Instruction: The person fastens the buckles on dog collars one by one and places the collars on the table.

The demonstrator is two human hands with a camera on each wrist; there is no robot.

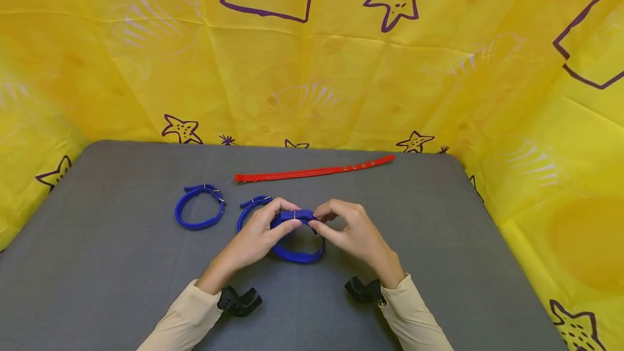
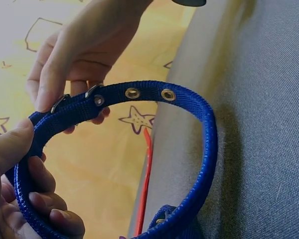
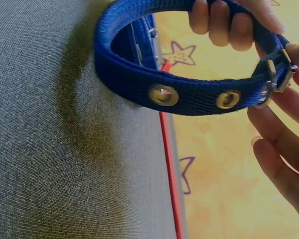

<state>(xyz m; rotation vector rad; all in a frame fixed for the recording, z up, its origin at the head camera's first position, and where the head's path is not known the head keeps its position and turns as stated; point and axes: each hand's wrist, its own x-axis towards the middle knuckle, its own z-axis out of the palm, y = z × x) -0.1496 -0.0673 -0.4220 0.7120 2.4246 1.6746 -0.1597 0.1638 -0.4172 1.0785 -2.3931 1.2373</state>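
Both hands hold a blue pet collar (image 1: 298,257), buckled into a loop, just above the grey table. With thumb and fingers, the left hand (image 1: 255,236) pinches the band left of the buckle; in the left wrist view its fingers curl round the blue webbing (image 2: 209,139). My right hand (image 1: 352,227) pinches the collar at the metal buckle (image 2: 60,103), thumb on one side and fingers on the other. Brass eyelets (image 3: 163,94) show along the strap in the right wrist view. Partly hidden behind the left hand, a second blue collar (image 1: 247,213) lies looped on the table.
Farther left on the grey table (image 1: 439,253) lies another looped blue collar (image 1: 195,226). A red collar (image 1: 312,173) stretches out flat toward the back edge. Yellow patterned cloth (image 1: 312,69) hangs behind the table and at both sides.
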